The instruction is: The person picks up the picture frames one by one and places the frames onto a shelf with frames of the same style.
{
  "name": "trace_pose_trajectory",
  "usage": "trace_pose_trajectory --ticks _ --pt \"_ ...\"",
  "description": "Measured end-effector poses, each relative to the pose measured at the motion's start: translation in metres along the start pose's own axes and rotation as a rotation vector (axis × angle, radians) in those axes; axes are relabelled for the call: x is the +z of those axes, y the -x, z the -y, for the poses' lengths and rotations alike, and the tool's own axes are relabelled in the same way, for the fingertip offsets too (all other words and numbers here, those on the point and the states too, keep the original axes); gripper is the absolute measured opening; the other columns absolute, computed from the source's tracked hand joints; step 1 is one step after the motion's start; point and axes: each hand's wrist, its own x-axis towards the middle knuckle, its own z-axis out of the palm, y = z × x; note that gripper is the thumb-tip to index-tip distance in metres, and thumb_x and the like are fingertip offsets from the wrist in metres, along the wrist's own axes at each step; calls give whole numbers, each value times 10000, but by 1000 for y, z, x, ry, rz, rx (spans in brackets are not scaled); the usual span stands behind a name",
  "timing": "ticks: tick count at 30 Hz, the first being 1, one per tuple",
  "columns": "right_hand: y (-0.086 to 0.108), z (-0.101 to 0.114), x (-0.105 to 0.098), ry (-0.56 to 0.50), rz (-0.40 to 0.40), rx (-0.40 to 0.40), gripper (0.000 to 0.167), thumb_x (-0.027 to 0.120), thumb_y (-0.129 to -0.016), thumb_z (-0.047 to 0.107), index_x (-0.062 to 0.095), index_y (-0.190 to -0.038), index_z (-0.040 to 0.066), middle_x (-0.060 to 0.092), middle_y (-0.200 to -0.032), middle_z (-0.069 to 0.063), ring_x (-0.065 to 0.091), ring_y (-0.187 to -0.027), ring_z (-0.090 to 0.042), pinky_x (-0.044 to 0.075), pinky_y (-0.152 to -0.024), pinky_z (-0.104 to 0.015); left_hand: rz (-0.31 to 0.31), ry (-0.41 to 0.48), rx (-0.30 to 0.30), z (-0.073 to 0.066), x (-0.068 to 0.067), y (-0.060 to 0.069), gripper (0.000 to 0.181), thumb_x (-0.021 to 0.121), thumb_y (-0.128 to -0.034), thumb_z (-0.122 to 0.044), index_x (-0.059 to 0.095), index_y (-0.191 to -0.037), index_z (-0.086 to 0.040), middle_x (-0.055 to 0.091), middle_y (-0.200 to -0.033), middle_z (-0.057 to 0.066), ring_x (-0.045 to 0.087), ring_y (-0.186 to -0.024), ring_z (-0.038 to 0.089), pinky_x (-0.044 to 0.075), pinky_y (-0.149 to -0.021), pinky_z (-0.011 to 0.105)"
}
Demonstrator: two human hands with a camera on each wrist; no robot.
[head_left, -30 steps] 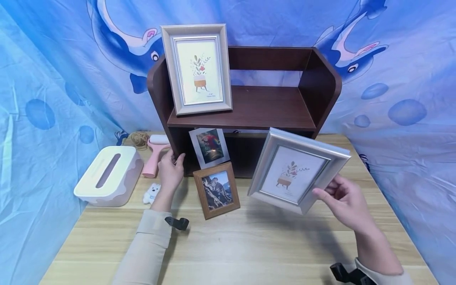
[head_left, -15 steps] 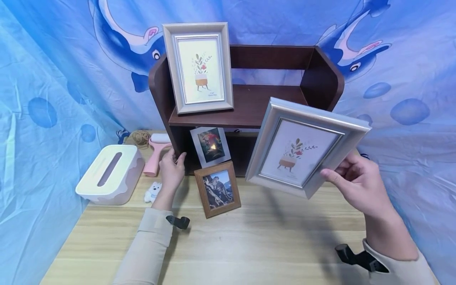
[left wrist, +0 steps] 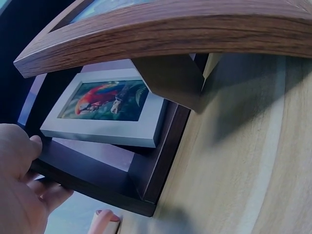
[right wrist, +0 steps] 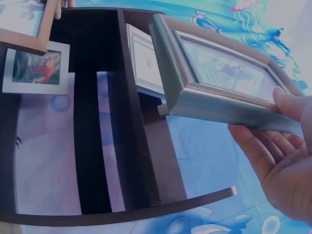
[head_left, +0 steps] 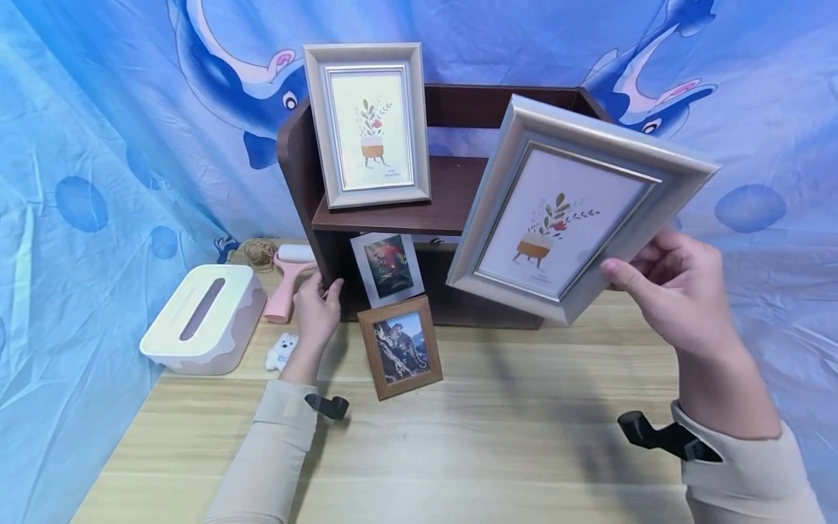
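My right hand grips a silver-beige picture frame by its lower right edge, thumb on the front. The frame hangs tilted in the air before the right part of a dark brown two-tier shelf. A matching picture frame stands on the upper tier at the left. With my left hand I hold the front edge of the shelf's left side panel; in the left wrist view the thumb lies inside it and the fingers outside. A white-framed parrot picture leans in the lower tier. Before it stands a wooden frame with a leopard picture.
Left of the shelf lie a cream tissue box, a pink-handled lint roller, a ball of twine and a small white bear figure. A blue dolphin-print curtain surrounds the wooden table.
My right hand has raised the silver-beige picture frame up and to the right, from low in front of the shelf to the height of the upper tier. The left hand keeps its hold.
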Motion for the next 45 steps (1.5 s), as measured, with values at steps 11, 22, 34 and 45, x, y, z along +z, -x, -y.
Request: trace_pose_trajectory --ticks 11,22,34,45 --pt "-37 0 1 -3 -19 62 400 640 -879 -177 623 -1270 -96 769 -1042 -91 758 -872 -156 600 -700 -267 -59 137 29 -12 -6 -9 311 650 -984 -70 653 -1290 -12 674 -1227 237 661 -1152 349 574 -924 417" --pt "-74 -5 3 100 -78 207 431 727 -904 -14 622 -1323 -20 772 -1033 -47 757 -822 -129 608 -685 -247 -93 113 39 -15 -7 -12 325 664 -978 -71 670 -1302 -43 702 -1167 235 687 -1096 319 574 -897 361" --pt "-100 -26 17 517 -65 295 483 711 -956 175 578 -1407 61 680 -1235 -234 732 -957 -104 587 -693 -179 -103 90 51 -14 -7 -11 290 667 -976 -66 680 -1259 -9 706 -1135 251 698 -1072 321 577 -888 357" --pt "-104 -39 25 706 -180 263 436 679 -978 189 596 -1395 89 708 -1213 -183 729 -973 -142 589 -789 -188 -101 96 73 -16 -7 -10 240 670 -973 -63 692 -1200 12 711 -1113 255 700 -1063 335 578 -885 365"
